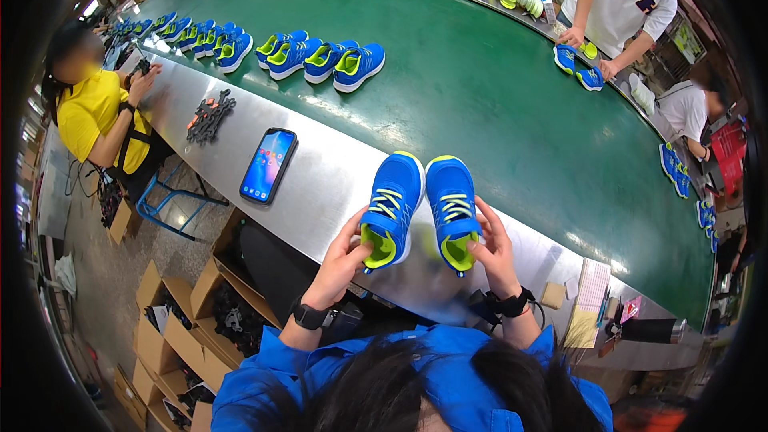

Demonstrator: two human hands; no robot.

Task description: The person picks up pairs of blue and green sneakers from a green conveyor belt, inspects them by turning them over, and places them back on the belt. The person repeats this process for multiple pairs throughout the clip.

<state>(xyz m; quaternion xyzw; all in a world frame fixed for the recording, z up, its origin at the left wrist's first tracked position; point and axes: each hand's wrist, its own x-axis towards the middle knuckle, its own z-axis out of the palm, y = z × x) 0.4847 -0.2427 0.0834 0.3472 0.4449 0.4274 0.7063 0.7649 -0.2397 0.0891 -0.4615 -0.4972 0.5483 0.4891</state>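
My left hand (342,261) is closed on the heel of a blue sneaker (390,202) with lime-green laces and lining. In my right hand (495,250) is the matching blue sneaker (453,200), gripped at its heel collar. Both shoes point away from me, side by side, their toes near the border between the metal ledge (336,168) and the green conveyor belt (448,56). Their openings face me and show the lime lining. Each wrist wears a black band. To the left of the shoes, a lit smartphone (269,165) lies on the ledge.
Several blue sneakers (358,68) line the belt's far left. Black plastic pieces (211,116) lie beyond the phone. Right are a paper sheet (592,288) and a beige block (553,295). Cardboard boxes (196,304) stand below left. Co-workers in yellow (96,116) and white (632,4) work alongside.
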